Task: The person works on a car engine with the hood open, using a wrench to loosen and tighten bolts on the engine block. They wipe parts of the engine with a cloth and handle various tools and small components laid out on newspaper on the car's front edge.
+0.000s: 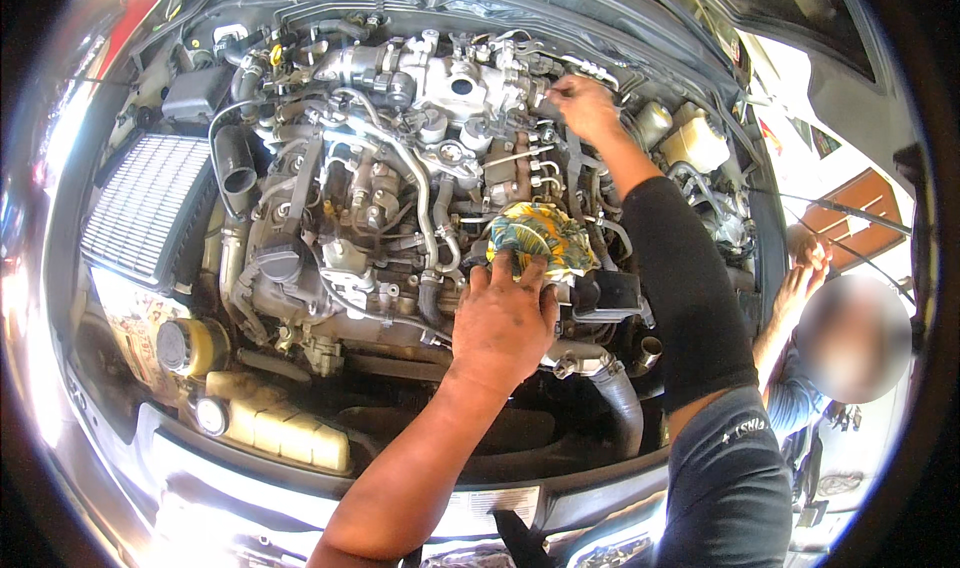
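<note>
An engine (400, 178) fills the space under a raised hood. Near its middle lies a bunched cloth (550, 236) with a yellow, green and blue pattern. My left hand (498, 320), smudged with dark grime, has its bent fingers on the near edge of this cloth, gripping it against the engine. My right hand (588, 108) reaches to the far right of the engine, beside the silver intake housing (470, 86). Its fingers are pinched together at the metal fittings there; what lies between them is too small to make out. A dark sleeve covers much of the right forearm.
A finned cooler (150, 203) and an open black hose (236, 163) are on the left. Yellowed plastic tanks stand at front left (285, 428) and back right (697, 143). A large grey hose (618, 403) runs at front right. Another person (790, 308) is beyond the right fender.
</note>
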The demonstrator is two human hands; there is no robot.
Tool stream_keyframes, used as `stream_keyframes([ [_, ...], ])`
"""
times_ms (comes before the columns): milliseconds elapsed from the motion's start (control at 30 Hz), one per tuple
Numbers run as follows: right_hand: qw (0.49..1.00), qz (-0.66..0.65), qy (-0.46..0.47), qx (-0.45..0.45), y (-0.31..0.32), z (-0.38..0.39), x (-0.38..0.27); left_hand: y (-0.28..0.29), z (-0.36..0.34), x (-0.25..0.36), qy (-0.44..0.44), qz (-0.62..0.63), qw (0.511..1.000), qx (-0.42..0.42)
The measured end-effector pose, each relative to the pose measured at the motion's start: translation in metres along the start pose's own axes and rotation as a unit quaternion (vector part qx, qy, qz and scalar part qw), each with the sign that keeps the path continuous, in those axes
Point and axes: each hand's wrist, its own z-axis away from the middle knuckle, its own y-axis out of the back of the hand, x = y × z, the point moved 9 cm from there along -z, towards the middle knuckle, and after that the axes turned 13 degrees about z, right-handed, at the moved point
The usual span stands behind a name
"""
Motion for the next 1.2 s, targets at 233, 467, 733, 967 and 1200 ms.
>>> stream_keyframes([
  [233,0.999,0.006,-0.025,-0.026,-0.012,-0.011,-0.009,-0.002,-0.001,-0.001,-0.006,0.009,1.0,0.005],
  [467,0.997,-0.045,-0.055,0.027,-0.016,0.001,-0.012,0.0,0.0,0.002,-0.007,-0.004,1.0,0.007],
  [733,0.998,-0.052,-0.004,-0.026,-0.004,0.029,-0.015,0.0,0.001,0.002,-0.01,-0.004,1.0,0.011],
  [967,0.993,-0.052,0.096,0.035,0.11,0.261,-0.015,-0.004,0.001,-0.002,0.006,-0.008,1.0,-0.001],
  [1200,0.991,-0.051,0.1,-0.075,0.164,0.455,-0.053,-0.009,-0.001,-0.002,-0.044,-0.028,0.998,0.029],
])
